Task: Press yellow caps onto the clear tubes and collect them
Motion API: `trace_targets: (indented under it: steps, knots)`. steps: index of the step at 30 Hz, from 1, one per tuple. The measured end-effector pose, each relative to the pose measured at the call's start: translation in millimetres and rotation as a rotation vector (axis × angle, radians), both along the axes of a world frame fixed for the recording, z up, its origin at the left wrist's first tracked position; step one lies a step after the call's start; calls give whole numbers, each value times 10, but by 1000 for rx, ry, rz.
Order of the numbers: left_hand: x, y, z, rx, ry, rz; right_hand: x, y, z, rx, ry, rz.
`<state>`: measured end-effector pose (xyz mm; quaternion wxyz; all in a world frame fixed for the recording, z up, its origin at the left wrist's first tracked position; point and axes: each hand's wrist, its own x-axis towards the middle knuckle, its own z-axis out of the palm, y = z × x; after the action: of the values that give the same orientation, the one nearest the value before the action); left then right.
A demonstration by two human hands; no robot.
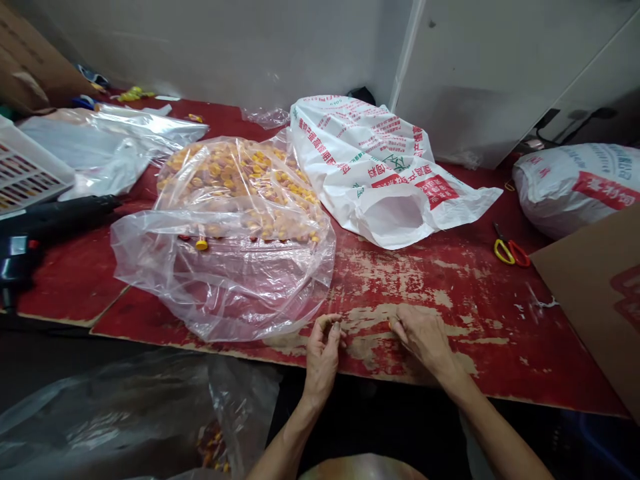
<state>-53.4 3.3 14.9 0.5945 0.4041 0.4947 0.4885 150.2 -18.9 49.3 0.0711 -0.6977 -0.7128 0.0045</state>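
My left hand point(323, 353) is over the front edge of the worn red table, its fingers curled and thumb against the forefinger; whatever they pinch is too small to make out. To its right, my right hand point(423, 337) is closed, with a bit of a small orange piece point(391, 325) showing at its fingertips. Left of both hands lies a clear plastic bag point(225, 280), its mouth spread toward me. Inside it are many small yellow-and-red pieces point(240, 167), and one yellow-capped piece point(201, 244) lies near the bag's mouth.
A white printed woven sack point(370, 160) lies behind my hands, another sack point(580, 180) at right. Yellow-and-red-handled scissors point(511, 253) lie near a cardboard box point(600, 287). A black tool point(55, 223) and a white basket point(30, 167) are at left. Below hangs another clear bag point(150, 407).
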Motion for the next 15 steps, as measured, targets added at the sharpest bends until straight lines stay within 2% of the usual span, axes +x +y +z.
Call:
trace_targets:
  steps: [3,9,12,15]
  knots:
    - [2,17,-1,-22,-26,7,-57,39,-114,-7,-90,41]
    - [54,17,64,-6,8,-1,-4,-13,-316,173,-67,110]
    - [-58,101,142,136,166,68,73,4,-335,205,98,129]
    - [-345,370,252,336,433,260,110,127,-361,244,238,84]
